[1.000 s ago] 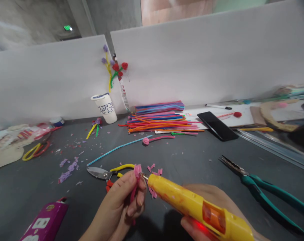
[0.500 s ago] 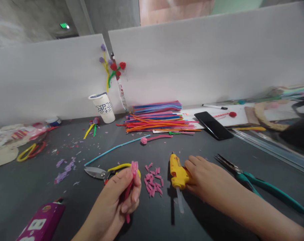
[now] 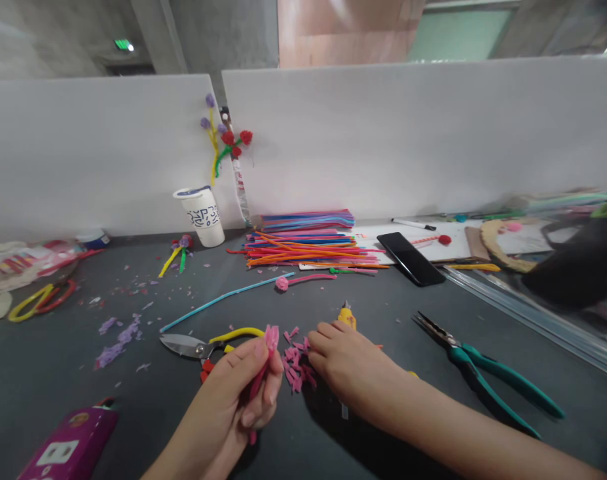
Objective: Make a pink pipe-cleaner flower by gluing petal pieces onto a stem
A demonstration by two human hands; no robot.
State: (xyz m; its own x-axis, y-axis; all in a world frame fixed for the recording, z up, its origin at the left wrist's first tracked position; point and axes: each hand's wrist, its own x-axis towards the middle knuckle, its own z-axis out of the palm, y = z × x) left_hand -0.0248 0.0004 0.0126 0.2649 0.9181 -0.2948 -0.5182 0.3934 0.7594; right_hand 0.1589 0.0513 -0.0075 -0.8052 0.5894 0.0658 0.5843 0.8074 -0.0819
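My left hand [image 3: 238, 393] is closed around a pink pipe cleaner stem [image 3: 256, 387], held upright, with a cluster of short pink pieces [image 3: 272, 335] at its top. To its right lies a pile of short cut pink pipe cleaner pieces [image 3: 294, 369]. My right hand [image 3: 348, 363] reaches over the pile's right edge, fingers curled together and pointing down; their tips are hidden, so what they pinch cannot be seen. Under and behind that hand lies a yellow glue gun [image 3: 347, 316], mostly covered. Scissors with yellow and red handles [image 3: 186, 345] lie partly behind my left hand.
Teal-handled pliers [image 3: 476, 363] lie at the right, with a black phone [image 3: 411, 258] beyond. Bundled pipe cleaners [image 3: 308, 248] and a white paper cup [image 3: 203, 217] stand before the white partition [image 3: 383, 133]. A purple box [image 3: 71, 440] sits front left.
My right hand has let go of the glue gun, now lying on the table, and moved left to the pink pieces. My left hand still holds the pink stem. The view has shifted slightly.
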